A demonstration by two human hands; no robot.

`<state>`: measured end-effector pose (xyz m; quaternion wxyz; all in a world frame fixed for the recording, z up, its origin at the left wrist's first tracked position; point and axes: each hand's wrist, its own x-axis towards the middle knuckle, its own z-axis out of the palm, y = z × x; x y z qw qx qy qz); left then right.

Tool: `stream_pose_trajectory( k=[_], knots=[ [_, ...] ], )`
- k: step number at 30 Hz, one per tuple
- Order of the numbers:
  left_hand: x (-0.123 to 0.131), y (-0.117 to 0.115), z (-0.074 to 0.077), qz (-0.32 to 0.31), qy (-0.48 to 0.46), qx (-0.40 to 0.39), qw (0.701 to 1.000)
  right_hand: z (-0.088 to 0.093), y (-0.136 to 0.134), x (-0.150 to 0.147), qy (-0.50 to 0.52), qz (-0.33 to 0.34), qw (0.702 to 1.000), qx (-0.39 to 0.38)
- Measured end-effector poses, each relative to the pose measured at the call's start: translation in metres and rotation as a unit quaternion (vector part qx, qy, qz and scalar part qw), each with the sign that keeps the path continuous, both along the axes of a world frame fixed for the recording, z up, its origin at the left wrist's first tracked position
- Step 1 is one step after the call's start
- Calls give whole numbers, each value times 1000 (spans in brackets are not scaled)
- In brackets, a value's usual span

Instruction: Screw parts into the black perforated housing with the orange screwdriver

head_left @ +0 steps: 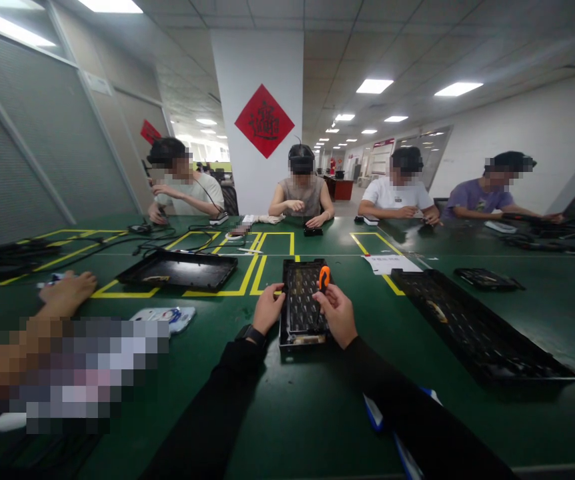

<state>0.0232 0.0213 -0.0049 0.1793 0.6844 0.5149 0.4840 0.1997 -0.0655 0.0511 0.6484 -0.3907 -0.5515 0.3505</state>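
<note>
A black rectangular case [301, 287] lies before me on the green table, its open inside showing rows of small pale marks. At its left edge, my left hand [268, 308] is closed on the rim, with a dark watch band at the wrist. Over the right side of the case, my right hand [338, 312] pinches an orange-and-black-handled screwdriver [324, 279]. Its handle points up; the tip is too dark to make out against the case. A pale strip [309, 340] runs along the near end of the case.
A long black tray [487, 333] lies to the right, near a white paper sheet [392, 264]. Another black tray [180, 272] with cables behind it is at left. A neighbour's arm [62, 303] reaches in by a clear plastic packet [182, 319]. Several people sit opposite.
</note>
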Motion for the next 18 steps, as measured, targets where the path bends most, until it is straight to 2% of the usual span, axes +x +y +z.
stream_pose_trajectory(
  k=[5,12,18],
  knots=[
    [-1,-1,0,-7,2,2,1000,0,-2,1,-22,16,999,-21],
    [0,-2,0,-5,2,0,1000,0,-1,1,-57,-34,997,43],
    [0,-3,1,-6,3,2,1000,-4,3,2,-18,-26,999,10]
  ],
)
